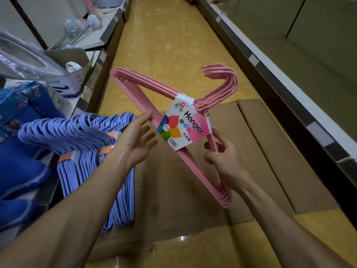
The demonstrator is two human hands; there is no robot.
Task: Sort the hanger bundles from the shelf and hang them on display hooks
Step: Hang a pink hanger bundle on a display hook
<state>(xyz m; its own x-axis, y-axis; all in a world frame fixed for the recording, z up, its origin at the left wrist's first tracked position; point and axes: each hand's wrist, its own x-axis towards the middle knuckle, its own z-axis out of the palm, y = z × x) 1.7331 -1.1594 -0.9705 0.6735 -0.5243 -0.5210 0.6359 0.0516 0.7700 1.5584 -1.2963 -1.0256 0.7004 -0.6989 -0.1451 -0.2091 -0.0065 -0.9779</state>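
A bundle of pink hangers [146,88] with a white "Hanger" label [185,124] is held in the air over the aisle, hooks pointing up and to the right. My right hand [222,155] grips the bundle's lower bar just under the label. My left hand [137,140] is spread with straight fingers, its fingertips touching the left bar of the pink bundle. Several bundles of lilac-blue hangers [83,136] banded in orange hang at the left, behind my left forearm.
Flattened cardboard [251,144] lies on the yellow tiled floor [164,35] below the hangers. Shelving with boxes and blue packaged goods [21,117] lines the left. A shelf unit with a dark edge [289,97] runs along the right side of the aisle.
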